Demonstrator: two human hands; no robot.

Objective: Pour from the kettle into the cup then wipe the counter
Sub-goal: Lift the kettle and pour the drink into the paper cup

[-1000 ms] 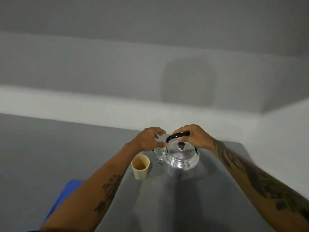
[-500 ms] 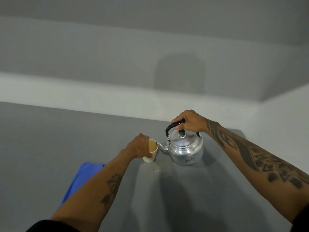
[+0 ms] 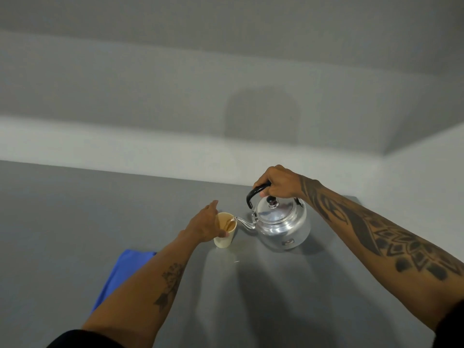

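A shiny metal kettle (image 3: 282, 226) with a black handle is tilted to the left, its spout over a cream paper cup (image 3: 224, 238). A thin stream runs from the spout into the cup, which holds brownish liquid. My right hand (image 3: 277, 183) is closed around the kettle's handle from above. My left hand (image 3: 204, 226) wraps the cup's left side and steadies it on the grey counter (image 3: 288, 292). A folded blue cloth (image 3: 123, 275) lies at the counter's left, partly hidden by my left forearm.
A few small drops or wet marks (image 3: 234, 261) show on the counter just in front of the cup. The counter's right edge runs close behind the kettle. A pale wall ledge (image 3: 125, 146) stands beyond the counter.
My left hand came down from the kettle and took hold of the cup. My right hand tipped the kettle toward the cup, and liquid now flows from the spout.
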